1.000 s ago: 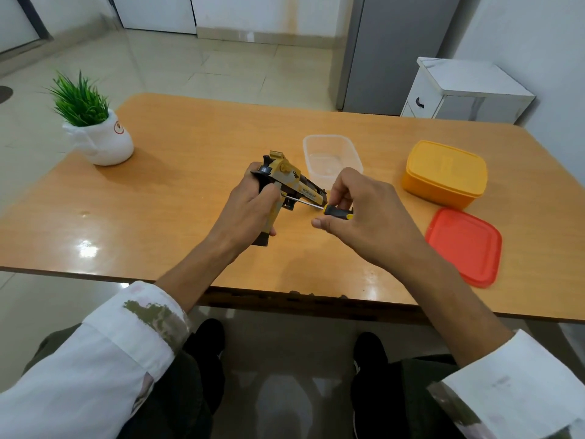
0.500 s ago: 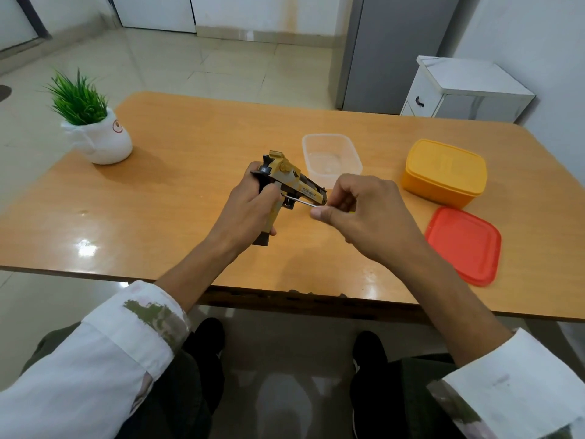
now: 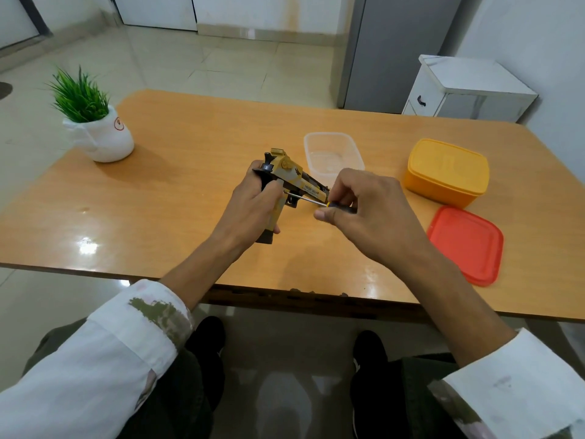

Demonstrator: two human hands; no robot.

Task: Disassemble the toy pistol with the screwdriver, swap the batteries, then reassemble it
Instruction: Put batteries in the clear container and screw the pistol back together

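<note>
A yellow and black toy pistol is held above the middle of the wooden table, barrel pointing right and away. My left hand grips its handle, whose black base sticks out below my fingers. My right hand pinches the black and yellow handle of a small screwdriver. The thin metal shaft runs left and its tip sits against the pistol's side just above the handle, next to my left thumb.
A clear plastic tub stands just behind the pistol. A yellow lidded box and a red lid lie to the right. A potted green plant stands at the far left. A white cabinet is beyond the table.
My right hand's fingers have shifted on the screwdriver handle, hiding then baring it, as if twisting. The pistol and my left hand have stayed in place.
</note>
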